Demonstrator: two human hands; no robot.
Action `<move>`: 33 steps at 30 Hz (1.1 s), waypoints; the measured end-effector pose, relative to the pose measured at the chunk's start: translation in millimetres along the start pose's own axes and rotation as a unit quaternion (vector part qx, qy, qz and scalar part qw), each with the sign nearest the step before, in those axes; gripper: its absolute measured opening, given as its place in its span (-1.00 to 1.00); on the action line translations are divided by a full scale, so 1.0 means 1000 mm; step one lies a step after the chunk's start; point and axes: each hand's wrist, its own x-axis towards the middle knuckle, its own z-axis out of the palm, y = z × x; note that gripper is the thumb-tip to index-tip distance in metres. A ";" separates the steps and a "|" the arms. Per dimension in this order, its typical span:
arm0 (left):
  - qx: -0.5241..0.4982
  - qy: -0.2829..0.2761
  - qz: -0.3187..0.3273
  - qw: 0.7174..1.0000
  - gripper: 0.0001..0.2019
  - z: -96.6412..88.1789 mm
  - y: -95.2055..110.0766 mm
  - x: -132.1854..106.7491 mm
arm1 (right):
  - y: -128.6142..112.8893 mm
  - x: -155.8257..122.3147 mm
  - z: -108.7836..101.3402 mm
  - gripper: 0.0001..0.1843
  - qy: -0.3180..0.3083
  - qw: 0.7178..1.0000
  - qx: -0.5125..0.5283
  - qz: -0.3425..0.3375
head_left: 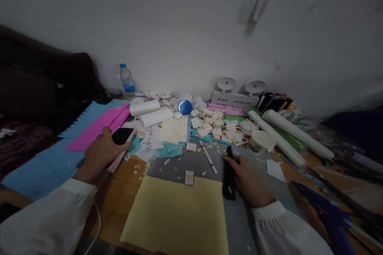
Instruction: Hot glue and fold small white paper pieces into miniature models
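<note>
A yellow sheet [176, 215] lies at the near edge of the surface [115, 201]. Left of and beyond it, the left hand [103, 149] has its fingers wrapped around a pink-edged phone [123, 136]. Just right of the sheet's far corner, the right hand [249, 175] has its fingers closed on a black object [229, 181]. A small square piece [189, 178] overlaps the sheet's far edge; beyond that lie a white pen [208, 157] and scattered pale pieces [214, 121].
</note>
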 end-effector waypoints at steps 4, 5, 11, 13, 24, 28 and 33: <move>0.002 0.007 0.010 1.000 -0.22 -0.001 -0.001 -0.002 | 0.001 0.000 0.001 -0.41 0.004 1.000 -0.002 0.000; 0.003 0.004 0.015 1.000 -0.22 -0.001 -0.001 -0.003 | 0.001 0.000 0.001 -0.41 0.004 1.000 -0.003 -0.001; 0.006 -0.005 0.003 1.000 -0.20 -0.001 -0.001 -0.002 | 0.000 -0.001 0.001 -0.39 0.001 1.000 -0.004 -0.001; 0.005 -0.009 -0.006 1.000 -0.20 -0.002 0.001 -0.002 | 0.000 -0.001 0.000 -0.38 -0.001 1.000 -0.005 0.001; 0.019 -0.048 -0.001 0.999 -0.25 -0.006 0.002 -0.001 | -0.006 0.000 -0.011 -0.37 -0.022 1.000 0.007 0.007; 0.037 0.032 0.092 0.995 -0.33 -0.030 0.014 -0.018 | -0.013 -0.006 -0.041 -0.38 -0.047 0.998 0.039 0.000; -0.272 0.015 0.228 0.935 -0.73 -0.058 0.028 -0.071 | -0.029 -0.016 -0.105 -0.79 -0.019 1.000 0.017 0.018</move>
